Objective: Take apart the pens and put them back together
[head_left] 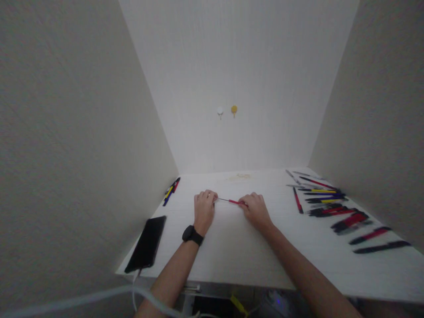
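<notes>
Carefully, I'm pinching a light, probably bendy rod [223,199] by its end in the left hand [204,206] and a stiffer-looking red barrel [233,202] in the right hand [255,210].

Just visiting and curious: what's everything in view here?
Table: one, white, lower middle
Panels: three, whitish-grey, back and sides
Hooks: two, white and yellow, back panel
Mark: one, tan, table's far edge
Left pens: several, mixed colours, table's far left
Right pens: many, mixed colours, table's right
Flat device: one, black, table's left
Cable: at least one, whitish, lower left
Strip: one, yellow, below table
Unclear items: several, grey and dark, below table
Pen part: one, red with thin dark section, table's centre
Watch: one, black, left arm
Left hand: one, bare, gripping pen part's dark end
Right hand: one, bare, gripping red end
</notes>
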`<state>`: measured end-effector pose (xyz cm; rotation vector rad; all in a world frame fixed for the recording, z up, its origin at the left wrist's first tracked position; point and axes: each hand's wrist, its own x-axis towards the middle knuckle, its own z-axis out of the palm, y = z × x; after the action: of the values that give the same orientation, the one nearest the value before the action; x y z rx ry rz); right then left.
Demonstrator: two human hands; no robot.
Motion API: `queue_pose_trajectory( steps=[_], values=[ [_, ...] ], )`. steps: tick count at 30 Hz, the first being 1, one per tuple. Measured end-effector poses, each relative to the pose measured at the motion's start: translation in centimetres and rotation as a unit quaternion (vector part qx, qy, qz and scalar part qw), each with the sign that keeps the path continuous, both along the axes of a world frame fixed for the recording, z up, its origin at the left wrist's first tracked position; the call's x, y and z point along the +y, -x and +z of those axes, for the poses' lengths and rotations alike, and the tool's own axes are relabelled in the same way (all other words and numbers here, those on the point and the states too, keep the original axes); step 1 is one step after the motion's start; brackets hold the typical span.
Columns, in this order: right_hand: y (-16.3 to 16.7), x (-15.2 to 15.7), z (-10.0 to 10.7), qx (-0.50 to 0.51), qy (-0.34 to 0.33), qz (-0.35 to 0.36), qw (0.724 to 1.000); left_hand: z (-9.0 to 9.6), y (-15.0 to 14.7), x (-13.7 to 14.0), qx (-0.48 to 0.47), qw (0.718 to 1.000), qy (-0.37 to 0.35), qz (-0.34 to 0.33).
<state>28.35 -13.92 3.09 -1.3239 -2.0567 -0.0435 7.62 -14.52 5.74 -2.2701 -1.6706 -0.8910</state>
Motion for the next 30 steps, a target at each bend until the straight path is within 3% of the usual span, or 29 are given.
queue_pose_trajectory(
  steps=[11, 17, 23, 25, 30],
  values=[
    [0.5, -0.7, 0.5, -0.002, -0.007, 0.059, 0.998, 0.1, -1.1, -0.6, 0.035, 0.999, -0.003, -0.036],
    [0.7, -0.5, 0.1, 0.026, 0.007, 0.039, 0.999, -0.2, -1.1, -0.6, 0.011, 0.999, -0.011, -0.047],
    [0.7, 0.2, -0.3, 0.127, 0.027, 0.011, 0.991, -0.5, -0.8, -0.3, -0.095, 0.99, -0.099, 0.026],
    [0.5, 0.4, -0.3, 0.167, 0.031, -0.002, 0.986, -0.9, -0.4, 0.1, -0.093, 0.991, -0.071, 0.059],
    [0.0, 0.8, -0.5, 0.226, 0.025, -0.021, 0.974, -2.4, 0.3, 1.1, -0.015, 0.993, 0.083, 0.084]
  ],
)
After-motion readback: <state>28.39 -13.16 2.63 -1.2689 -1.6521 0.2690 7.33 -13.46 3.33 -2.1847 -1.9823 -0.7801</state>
